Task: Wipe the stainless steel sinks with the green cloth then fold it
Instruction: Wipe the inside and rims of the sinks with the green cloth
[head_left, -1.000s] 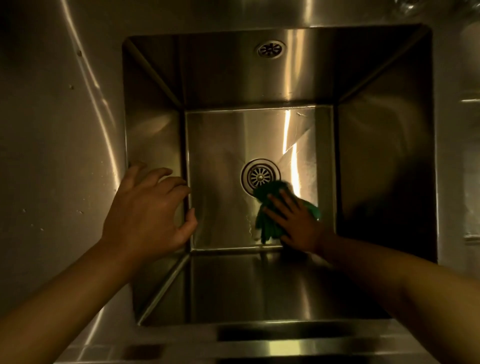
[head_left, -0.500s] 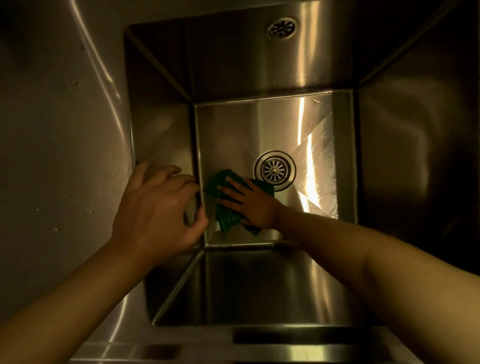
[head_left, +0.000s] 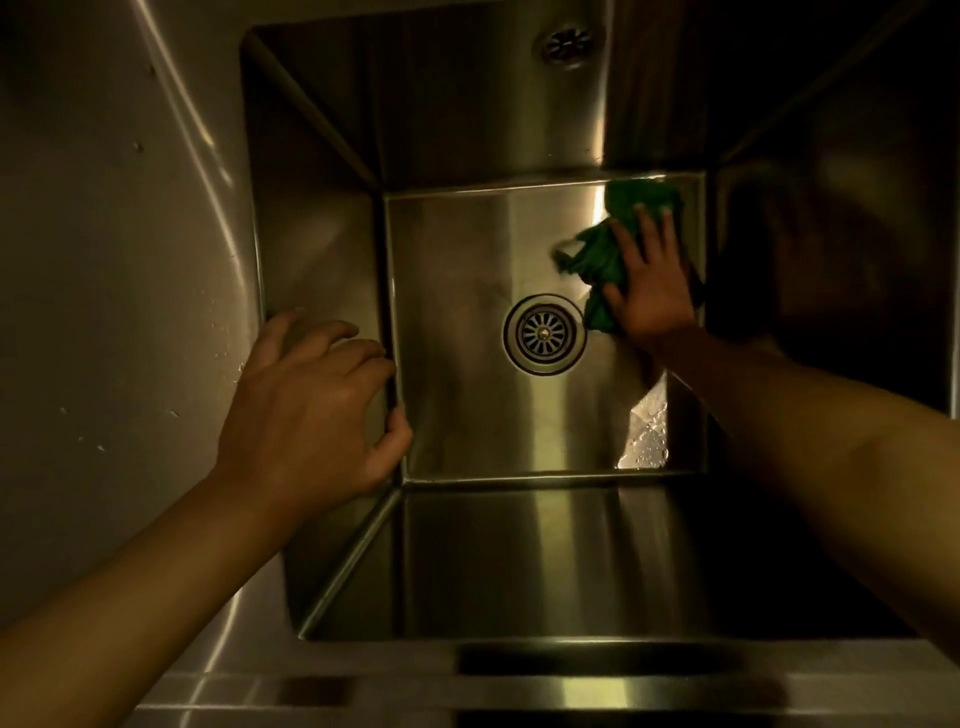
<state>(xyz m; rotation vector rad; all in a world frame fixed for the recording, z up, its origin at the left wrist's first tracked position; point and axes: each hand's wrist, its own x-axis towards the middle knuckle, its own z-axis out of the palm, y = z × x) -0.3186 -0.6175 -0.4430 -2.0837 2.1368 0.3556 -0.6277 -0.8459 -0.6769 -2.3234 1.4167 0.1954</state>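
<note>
Since half a second ago the right hand (head_left: 652, 280) and the green cloth (head_left: 597, 260) have swept from the near left of the basin floor, past the drain, to its far right corner, while the left hand (head_left: 311, 410) has kept its place at the left edge. Largest in view is the stainless steel sink (head_left: 311, 234), a deep square basin with steep walls, set in a steel counter (head_left: 104, 260) that spreads away to the left. The left hand rests on the rim with its fingers loosely bent and nothing in them, the thumb hanging over the basin, seemingly as a brace. The right hand lies flat, fingers spread and straight, pressing the bunched cloth against the floor where it meets the right wall; green folds stick out beyond the fingertips and to the left of the palm. The cloth looks soft, light and probably damp, so it should slide easily under a flat palm and bunch rather than stay spread. For folding it would best be taken by its corners. Just left of it, the round drain (head_left: 544, 333) is a spot where loose folds might catch. An overflow grille (head_left: 566, 44) sits high on the far wall, a wet patch (head_left: 647, 431) glints on the near right floor, and droplets (head_left: 228, 338) dot the counter.
</note>
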